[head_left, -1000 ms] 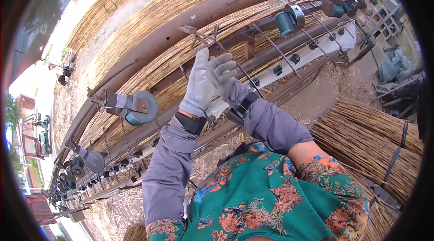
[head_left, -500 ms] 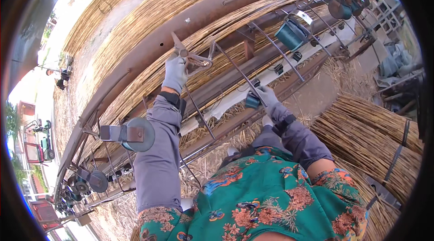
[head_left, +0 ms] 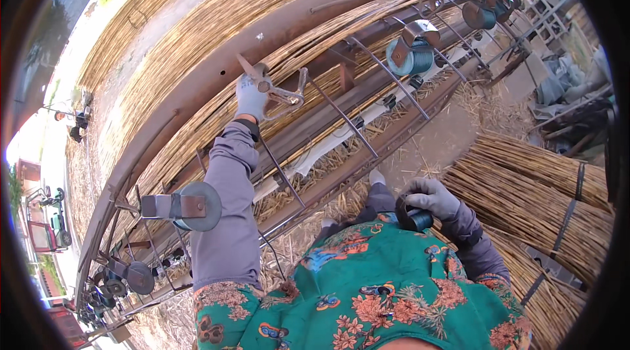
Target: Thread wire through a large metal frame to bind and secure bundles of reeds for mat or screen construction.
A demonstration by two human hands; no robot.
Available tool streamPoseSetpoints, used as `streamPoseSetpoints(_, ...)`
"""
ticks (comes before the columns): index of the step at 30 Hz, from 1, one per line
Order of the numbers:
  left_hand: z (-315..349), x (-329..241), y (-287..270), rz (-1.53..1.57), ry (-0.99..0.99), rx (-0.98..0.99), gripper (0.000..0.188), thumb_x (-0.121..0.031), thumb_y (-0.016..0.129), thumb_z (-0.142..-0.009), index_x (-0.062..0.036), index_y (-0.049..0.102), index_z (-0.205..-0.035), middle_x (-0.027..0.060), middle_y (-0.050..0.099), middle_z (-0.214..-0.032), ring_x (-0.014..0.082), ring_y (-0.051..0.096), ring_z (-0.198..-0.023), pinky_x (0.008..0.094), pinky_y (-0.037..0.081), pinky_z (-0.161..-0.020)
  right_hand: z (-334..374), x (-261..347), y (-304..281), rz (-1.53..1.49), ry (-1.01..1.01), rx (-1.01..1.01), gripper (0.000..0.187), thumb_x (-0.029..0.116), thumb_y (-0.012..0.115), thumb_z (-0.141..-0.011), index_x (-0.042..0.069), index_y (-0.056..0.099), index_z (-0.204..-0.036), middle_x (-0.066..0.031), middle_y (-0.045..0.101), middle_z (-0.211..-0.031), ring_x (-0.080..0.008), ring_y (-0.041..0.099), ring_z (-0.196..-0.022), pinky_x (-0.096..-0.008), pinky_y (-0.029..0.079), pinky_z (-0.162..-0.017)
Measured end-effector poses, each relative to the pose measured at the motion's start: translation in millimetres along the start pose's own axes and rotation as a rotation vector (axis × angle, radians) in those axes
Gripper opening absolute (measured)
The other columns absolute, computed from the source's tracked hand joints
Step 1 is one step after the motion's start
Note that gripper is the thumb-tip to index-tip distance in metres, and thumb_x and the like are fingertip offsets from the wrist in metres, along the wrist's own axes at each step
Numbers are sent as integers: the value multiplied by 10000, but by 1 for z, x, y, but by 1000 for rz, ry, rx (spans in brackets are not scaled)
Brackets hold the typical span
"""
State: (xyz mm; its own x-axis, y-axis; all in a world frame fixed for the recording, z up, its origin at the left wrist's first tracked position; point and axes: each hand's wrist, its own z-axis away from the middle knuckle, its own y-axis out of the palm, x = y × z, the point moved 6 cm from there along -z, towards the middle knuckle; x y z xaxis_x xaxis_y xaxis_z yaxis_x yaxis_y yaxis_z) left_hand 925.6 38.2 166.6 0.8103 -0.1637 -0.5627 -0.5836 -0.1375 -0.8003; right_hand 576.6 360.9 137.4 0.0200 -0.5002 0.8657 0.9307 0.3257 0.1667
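Away from the slim steel rod, to lower right of centre, has come the glossy teal thread spool in its dark holder; I have the grey-gloved right hand closed on it. Upper left of centre, the grey-gloved left hand touches the rusty, angular steel bracket, finger spread hidden from me.

Left hand gripping metal bracket, right hand holding spool, reed bundles

The left of two fisheye cameras on my head looks down and forward, close above my green floral top and out across the rusty metal frame, straight edges bowing toward the view's rim.
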Motion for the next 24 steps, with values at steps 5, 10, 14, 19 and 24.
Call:
streamPoseSetpoints(5,136,-119,35,-351,750,789,471,-531,473,-945,-127,712,-982,120,701,-911,321,637,-944,440,469,-849,-30,-56,-26,-170,117,-242,252,248,643,-950,14,646,-1044,-46,674,-936,-122,644,-820,-276,524,-727)
streamPoseSetpoints(10,150,-147,-12,618,70,593,474,-430,510,-996,-17,695,-854,34,611,-663,156,607,-692,332,494,-713,-122,-23,35,-177,-142,-297,264,245,580,-988,27,620,-1131,-74,672,-970,-161,673,-777,-295,549,-653)
streamPoseSetpoints(14,136,-139,-25,1826,-498,372,333,-286,458,-1035,-9,549,-1195,43,620,-802,157,602,-794,322,491,-817,-217,40,107,-401,-206,-199,272,235,489,-1021,34,557,-1193,-92,603,-1122,-168,635,-954,-323,549,-829)
streamPoseSetpoints(19,142,-113,-32,1698,-438,181,405,-253,460,-1025,-12,454,-1350,97,644,-844,174,640,-757,330,527,-706,-268,106,150,-802,-513,492,371,379,482,-997,53,564,-1154,-107,620,-1063,-231,641,-928,-351,549,-825)
streamPoseSetpoints(24,130,-43,-43,1279,-433,150,266,-103,479,-987,0,586,-1207,66,607,-728,96,476,-501,252,430,-460,-253,74,147,-1171,-292,846,442,450,498,-976,52,563,-1157,-141,626,-1101,-305,608,-1031,-443,497,-919)
